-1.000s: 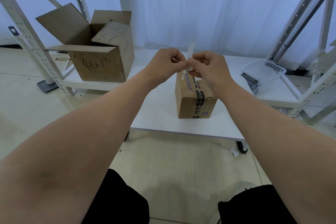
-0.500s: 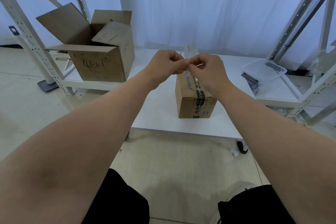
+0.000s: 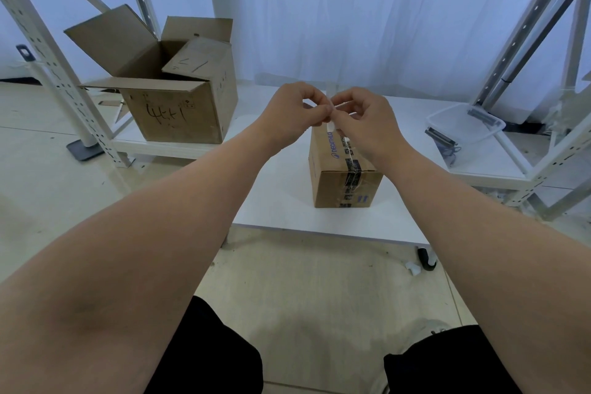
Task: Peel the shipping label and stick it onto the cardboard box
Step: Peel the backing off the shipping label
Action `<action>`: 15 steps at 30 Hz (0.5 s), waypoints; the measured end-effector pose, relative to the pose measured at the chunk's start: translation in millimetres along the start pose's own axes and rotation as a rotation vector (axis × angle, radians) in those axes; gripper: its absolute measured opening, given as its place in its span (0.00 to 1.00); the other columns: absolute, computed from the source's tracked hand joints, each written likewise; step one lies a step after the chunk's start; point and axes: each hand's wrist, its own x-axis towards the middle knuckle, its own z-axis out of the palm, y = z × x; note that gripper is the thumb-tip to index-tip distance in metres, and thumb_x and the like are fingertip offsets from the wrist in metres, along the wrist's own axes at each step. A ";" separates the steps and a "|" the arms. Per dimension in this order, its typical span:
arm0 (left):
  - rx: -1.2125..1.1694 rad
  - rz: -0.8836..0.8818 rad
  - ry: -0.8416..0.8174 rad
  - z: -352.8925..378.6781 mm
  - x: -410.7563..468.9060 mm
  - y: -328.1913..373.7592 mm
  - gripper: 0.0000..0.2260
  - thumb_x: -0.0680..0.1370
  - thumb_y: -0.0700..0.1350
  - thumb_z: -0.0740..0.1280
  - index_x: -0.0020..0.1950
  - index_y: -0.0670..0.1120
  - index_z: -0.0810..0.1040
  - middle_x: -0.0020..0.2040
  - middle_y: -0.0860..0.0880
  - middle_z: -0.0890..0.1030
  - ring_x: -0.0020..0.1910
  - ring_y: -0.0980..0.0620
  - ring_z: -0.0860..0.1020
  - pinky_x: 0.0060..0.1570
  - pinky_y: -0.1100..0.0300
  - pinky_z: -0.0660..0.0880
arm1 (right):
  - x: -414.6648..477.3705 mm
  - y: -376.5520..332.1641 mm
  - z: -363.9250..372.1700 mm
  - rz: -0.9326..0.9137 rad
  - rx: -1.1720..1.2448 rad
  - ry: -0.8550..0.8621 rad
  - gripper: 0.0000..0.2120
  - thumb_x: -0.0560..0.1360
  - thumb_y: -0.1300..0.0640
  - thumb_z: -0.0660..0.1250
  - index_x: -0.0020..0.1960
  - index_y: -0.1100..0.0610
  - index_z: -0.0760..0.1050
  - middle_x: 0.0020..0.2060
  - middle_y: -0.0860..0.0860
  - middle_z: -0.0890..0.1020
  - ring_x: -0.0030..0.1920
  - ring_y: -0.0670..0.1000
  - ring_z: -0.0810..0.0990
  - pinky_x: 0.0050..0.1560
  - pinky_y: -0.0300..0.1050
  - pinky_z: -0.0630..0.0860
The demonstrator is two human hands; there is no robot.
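Note:
A small sealed cardboard box (image 3: 332, 184) with dark printed tape stands on the low white table (image 3: 278, 211). Above its far end my left hand (image 3: 295, 113) and my right hand (image 3: 367, 121) meet fingertip to fingertip. Both pinch a small white shipping label (image 3: 330, 98), seen edge-on as a thin strip between the thumbs and forefingers. Most of the label is hidden by my fingers. The hands hover just above the box's top, which they partly cover.
A larger open cardboard box (image 3: 174, 99) sits on the low shelf at the left. A clear plastic tray (image 3: 465, 123) rests on the shelf at the right. White rack uprights (image 3: 60, 80) frame both sides. A black caster (image 3: 423, 259) shows below the table edge.
The label stood taller above my fingers before; now it is lower and mostly hidden. My hands have shifted slightly, still pinched together over the box.

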 end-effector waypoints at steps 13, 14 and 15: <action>0.151 0.005 -0.038 0.0 -0.3 -1.6 0.03 0.75 0.41 0.67 0.41 0.44 0.76 0.37 0.48 0.79 0.35 0.54 0.74 0.35 0.69 0.71 | 0.7 1.4 0.4 -0.018 -0.058 0.030 0.06 0.75 0.59 0.66 0.47 0.60 0.80 0.40 0.54 0.83 0.43 0.55 0.81 0.48 0.48 0.78; 0.091 -0.007 -0.031 0.1 -0.1 -1.6 0.04 0.75 0.41 0.68 0.41 0.45 0.75 0.38 0.47 0.80 0.37 0.52 0.77 0.39 0.66 0.74 | 1.1 1.9 0.3 -0.025 -0.072 0.031 0.06 0.75 0.59 0.66 0.46 0.59 0.80 0.38 0.52 0.82 0.41 0.53 0.80 0.47 0.47 0.78; -0.001 -0.027 -0.020 0.2 0.0 -1.5 0.04 0.75 0.42 0.68 0.42 0.45 0.74 0.40 0.45 0.81 0.39 0.51 0.79 0.42 0.62 0.77 | 1.8 2.8 0.2 -0.035 -0.088 0.035 0.06 0.75 0.59 0.66 0.46 0.59 0.80 0.37 0.50 0.81 0.39 0.49 0.78 0.45 0.44 0.76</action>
